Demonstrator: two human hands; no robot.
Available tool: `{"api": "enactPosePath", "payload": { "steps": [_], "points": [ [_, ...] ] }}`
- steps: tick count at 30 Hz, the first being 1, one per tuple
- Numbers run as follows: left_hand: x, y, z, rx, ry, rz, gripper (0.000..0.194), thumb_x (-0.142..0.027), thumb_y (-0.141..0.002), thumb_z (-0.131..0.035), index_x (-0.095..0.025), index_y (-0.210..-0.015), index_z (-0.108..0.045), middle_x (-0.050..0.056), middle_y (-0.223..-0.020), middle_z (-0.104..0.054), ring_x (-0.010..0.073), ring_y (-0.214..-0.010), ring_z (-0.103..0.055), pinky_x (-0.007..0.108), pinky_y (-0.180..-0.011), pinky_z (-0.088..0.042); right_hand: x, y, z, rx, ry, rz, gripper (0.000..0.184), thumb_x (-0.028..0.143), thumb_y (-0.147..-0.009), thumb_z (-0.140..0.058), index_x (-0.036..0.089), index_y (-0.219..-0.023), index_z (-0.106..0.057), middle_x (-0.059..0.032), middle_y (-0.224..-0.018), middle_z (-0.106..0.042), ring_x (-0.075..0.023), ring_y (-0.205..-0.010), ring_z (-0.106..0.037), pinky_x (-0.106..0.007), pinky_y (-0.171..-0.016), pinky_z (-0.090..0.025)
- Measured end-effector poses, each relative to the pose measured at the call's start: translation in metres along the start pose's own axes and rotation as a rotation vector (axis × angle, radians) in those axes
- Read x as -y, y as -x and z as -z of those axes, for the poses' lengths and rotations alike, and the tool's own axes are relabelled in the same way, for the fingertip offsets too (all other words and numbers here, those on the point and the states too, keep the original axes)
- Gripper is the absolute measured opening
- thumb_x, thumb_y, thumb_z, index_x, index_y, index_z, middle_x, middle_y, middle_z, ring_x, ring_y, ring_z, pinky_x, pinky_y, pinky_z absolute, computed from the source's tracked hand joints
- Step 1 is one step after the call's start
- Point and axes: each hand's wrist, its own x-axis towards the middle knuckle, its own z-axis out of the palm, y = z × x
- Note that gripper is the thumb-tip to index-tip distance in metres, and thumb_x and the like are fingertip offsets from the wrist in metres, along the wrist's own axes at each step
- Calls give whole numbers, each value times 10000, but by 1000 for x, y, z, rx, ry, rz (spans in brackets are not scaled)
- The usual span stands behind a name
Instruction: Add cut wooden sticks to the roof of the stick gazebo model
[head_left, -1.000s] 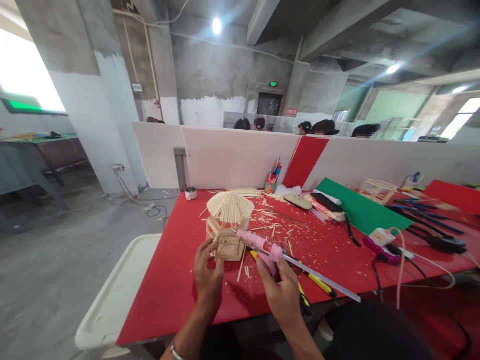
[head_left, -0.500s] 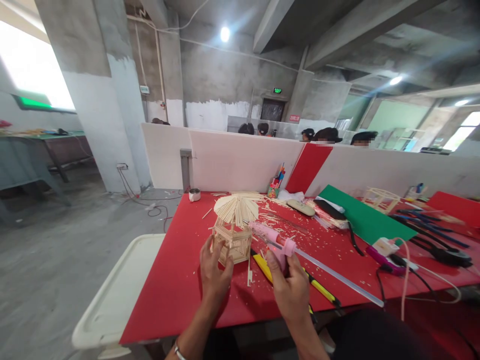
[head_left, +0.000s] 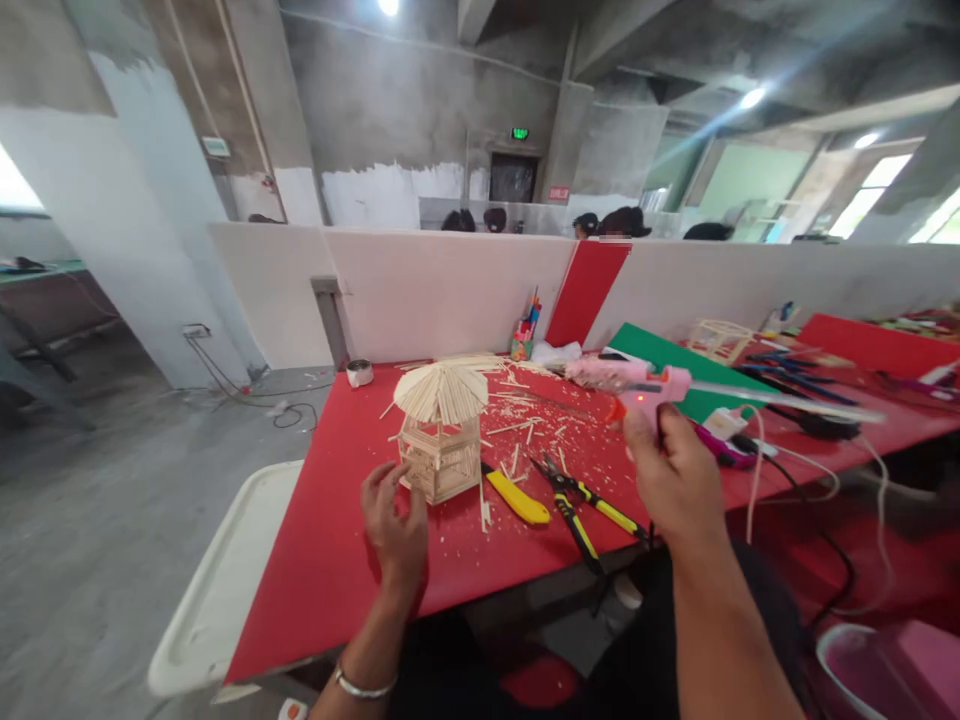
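A small pavilion model of thin wooden sticks, with a round, slatted roof, stands upright on the red table. My left hand is at its lower left side, fingers apart and curved; whether the fingertips touch the sticks is hard to tell. Raised over the table's right part, my right hand grips a pink hot glue gun, its nozzle toward the left and a long clear glue stick out of its back. Near the model lie a yellow utility knife and yellow-black pliers.
Loose sticks and scraps litter the table. Toward the back are a round tin, a pen cup and a green board. A white partition borders the table; people's heads show beyond it. Cables run at right.
My right hand has carried the glue gun away from the model's roof, up and to the right. My left hand stays by the model. The pliers are now uncovered, and the view has shifted.
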Motion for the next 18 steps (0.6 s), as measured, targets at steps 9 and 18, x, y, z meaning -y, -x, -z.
{"api": "enactPosePath", "payload": {
  "steps": [9,18],
  "points": [
    [-14,3,-2,91,40,-77,125,-204,-830,-564,-167,-917,-647,28,-803,-668,136,-679,-621,254,-651,-509,-115,-10,-23,393,447,-363,389,390,-897,-374,155,-804,-669,-127,-775,-691,-240,-761,-640,-277,-626,-402],
    [-54,23,-21,471,63,-231,150,-166,-843,-561,-165,-940,-676,41,-802,-740,132,-665,-678,202,-647,-517,-118,-7,-43,416,574,-252,393,319,-909,-428,151,-1235,-569,-180,-1226,-579,-286,-1123,-538,-366,-866,-412]
  ]
}}
